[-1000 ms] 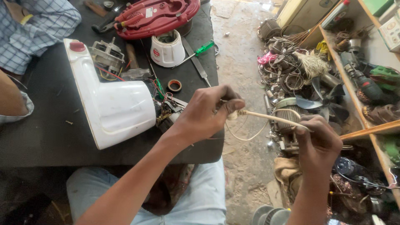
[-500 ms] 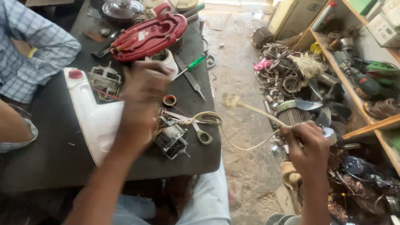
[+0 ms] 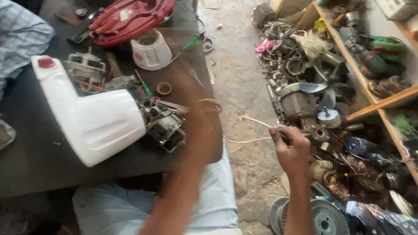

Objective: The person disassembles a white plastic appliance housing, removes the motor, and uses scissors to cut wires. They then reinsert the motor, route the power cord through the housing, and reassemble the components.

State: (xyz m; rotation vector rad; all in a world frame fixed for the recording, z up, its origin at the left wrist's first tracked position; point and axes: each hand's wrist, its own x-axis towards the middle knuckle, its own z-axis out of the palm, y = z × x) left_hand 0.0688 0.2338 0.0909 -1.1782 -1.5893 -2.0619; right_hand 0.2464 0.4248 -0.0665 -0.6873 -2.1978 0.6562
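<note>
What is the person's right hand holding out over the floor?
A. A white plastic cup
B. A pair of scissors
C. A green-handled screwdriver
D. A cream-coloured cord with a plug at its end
D: the right hand is closed around a cream-coloured cord whose plug end sticks out to its left, above the concrete floor.

Cream cord (image 3: 254, 122), frayed end raised

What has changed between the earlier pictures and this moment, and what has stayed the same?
The left hand, which pinched the cream cord a second ago, has let it go and swung over the dark table; it is motion-blurred, its grip unclear. The right hand holds the cord as before. The white plastic housing, motor and red cover lie unchanged.
</note>
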